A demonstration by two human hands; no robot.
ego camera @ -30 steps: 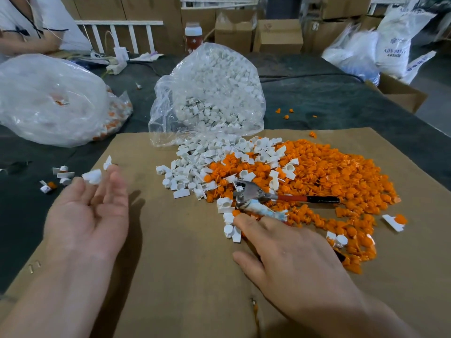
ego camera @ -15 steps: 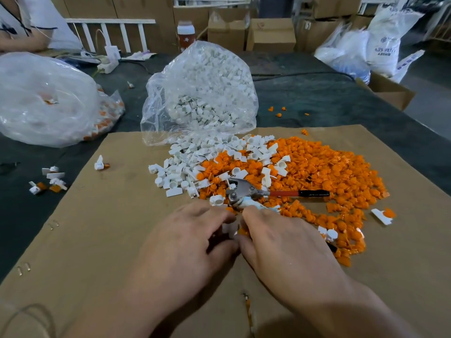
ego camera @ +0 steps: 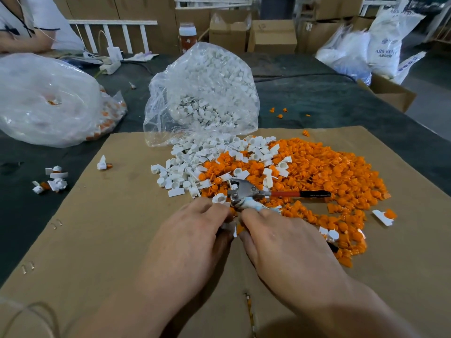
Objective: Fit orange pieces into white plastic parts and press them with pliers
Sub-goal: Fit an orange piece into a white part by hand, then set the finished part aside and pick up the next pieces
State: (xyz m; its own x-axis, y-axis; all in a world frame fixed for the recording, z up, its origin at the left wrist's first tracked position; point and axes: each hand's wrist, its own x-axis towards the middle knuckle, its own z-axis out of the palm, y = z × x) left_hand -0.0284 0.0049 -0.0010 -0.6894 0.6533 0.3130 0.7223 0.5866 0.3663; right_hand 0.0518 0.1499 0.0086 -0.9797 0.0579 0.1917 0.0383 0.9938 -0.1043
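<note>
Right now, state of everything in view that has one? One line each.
left hand, pinching white part
right hand, pinching orange piece against it
pliers, lying on orange pile, handles spread
bag of white parts, mouth open, spilling onto cardboard
bottle, capped, upright

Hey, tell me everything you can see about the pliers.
The pliers lie flat on the orange pile, their grey metal head pointing left among white parts. One handle, red with a black tip, runs right. The other, wrapped in pale tape, angles down and passes beneath the right hand; whether it is gripped is unclear.
</note>
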